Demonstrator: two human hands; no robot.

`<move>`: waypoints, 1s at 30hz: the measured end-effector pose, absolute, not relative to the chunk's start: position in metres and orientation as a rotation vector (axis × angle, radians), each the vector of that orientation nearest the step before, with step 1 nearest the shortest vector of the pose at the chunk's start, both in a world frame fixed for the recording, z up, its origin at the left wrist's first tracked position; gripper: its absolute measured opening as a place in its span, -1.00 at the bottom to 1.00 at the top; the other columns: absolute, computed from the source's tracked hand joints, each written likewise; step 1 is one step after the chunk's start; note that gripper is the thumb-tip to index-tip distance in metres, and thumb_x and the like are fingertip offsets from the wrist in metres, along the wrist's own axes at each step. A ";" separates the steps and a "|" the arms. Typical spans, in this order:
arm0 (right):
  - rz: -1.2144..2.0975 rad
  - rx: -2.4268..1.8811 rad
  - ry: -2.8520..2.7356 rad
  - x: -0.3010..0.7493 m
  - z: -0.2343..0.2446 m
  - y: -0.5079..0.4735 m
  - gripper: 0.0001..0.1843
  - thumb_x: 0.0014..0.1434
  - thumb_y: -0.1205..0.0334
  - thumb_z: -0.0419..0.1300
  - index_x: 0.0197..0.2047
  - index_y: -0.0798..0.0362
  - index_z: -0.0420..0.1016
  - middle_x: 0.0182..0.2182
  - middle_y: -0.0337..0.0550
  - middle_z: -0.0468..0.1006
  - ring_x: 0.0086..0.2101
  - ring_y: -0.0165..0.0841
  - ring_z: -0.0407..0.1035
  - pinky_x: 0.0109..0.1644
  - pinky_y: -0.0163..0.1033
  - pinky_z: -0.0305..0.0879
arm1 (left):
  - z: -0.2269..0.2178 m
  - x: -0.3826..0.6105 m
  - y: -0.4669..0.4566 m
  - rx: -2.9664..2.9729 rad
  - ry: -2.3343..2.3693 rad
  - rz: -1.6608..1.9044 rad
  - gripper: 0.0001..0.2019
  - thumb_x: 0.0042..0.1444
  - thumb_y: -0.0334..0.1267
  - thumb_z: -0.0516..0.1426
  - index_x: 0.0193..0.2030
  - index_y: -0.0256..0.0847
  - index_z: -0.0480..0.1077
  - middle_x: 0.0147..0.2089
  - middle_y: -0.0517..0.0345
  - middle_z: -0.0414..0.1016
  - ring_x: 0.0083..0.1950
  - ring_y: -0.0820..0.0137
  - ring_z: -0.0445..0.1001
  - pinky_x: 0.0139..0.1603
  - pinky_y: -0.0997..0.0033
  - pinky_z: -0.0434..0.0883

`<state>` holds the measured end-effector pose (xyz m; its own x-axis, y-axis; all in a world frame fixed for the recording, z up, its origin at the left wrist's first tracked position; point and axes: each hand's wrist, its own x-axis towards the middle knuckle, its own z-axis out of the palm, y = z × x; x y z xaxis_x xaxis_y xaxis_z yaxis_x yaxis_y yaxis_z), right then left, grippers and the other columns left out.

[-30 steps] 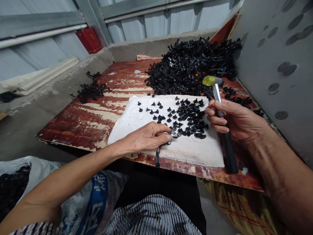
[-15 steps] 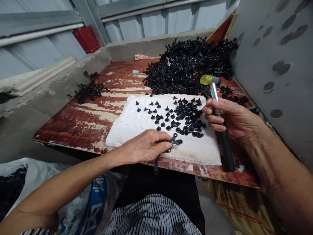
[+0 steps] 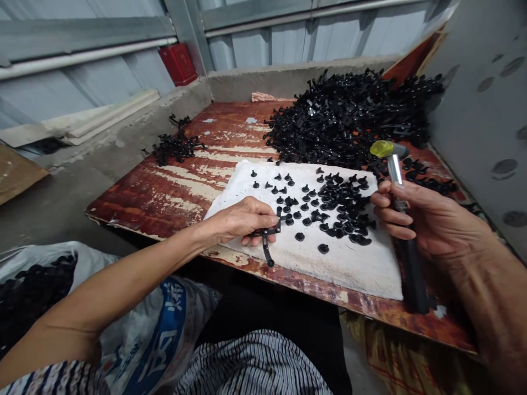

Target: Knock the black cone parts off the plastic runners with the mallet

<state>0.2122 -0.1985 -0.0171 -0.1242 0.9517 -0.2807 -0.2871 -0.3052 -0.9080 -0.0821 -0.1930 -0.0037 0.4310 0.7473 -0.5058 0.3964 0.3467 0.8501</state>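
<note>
My left hand [image 3: 241,222] is closed in a pinch on a black plastic sprue piece [image 3: 268,244] at the near edge of a white cloth pad [image 3: 349,263]. Its stem hangs toward the board's front edge. My right hand [image 3: 428,222] is wrapped round the handle of a small hammer [image 3: 393,162] with a yellow head, held upright over the pad's right side. Several small black button-like caps [image 3: 335,206] lie scattered on the pad between my hands.
The pad lies on a worn red board [image 3: 173,192]. A big heap of black sprues [image 3: 349,112] fills its far right, a small heap [image 3: 175,147] its far left. A sack of black parts [image 3: 37,285] sits low left. A grey wall [image 3: 489,99] stands right.
My left hand has drawn the sprue back toward the pad's near edge, and two caps now lie loose where it was. The hammer hand stays raised. The view has shifted left.
</note>
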 end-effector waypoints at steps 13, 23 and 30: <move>1.596 -1.203 -0.834 0.209 -0.017 -0.198 -0.51 -0.43 0.06 0.55 -0.45 0.02 0.43 -0.54 -0.35 0.29 -0.69 -0.63 -0.01 -0.76 -0.50 -0.12 | -0.001 -0.077 -0.191 1.167 1.171 0.327 -0.75 0.22 -0.43 0.07 -0.50 -0.32 0.32 -0.58 0.16 0.48 -0.76 0.67 0.26 -0.82 0.70 -0.01; 1.579 -1.187 -0.840 0.208 -0.014 -0.200 -0.67 -0.22 0.13 0.43 -0.43 0.02 0.40 -0.55 -0.34 0.27 -0.69 -0.62 -0.01 -0.72 -0.47 -0.22 | -0.006 -0.078 -0.189 1.150 1.171 0.332 -0.75 0.23 -0.44 0.07 -0.51 -0.32 0.33 -0.59 0.16 0.49 -0.77 0.67 0.25 -0.82 0.72 -0.03; 1.564 -1.198 -0.830 0.209 -0.016 -0.200 -0.75 -0.15 0.17 0.37 -0.42 0.02 0.40 -0.55 -0.34 0.28 -0.70 -0.62 -0.01 -0.70 -0.44 -0.28 | -0.005 -0.077 -0.189 1.145 1.193 0.321 -0.74 0.24 -0.41 0.07 -0.50 -0.33 0.33 -0.59 0.16 0.48 -0.77 0.67 0.25 -0.83 0.71 -0.04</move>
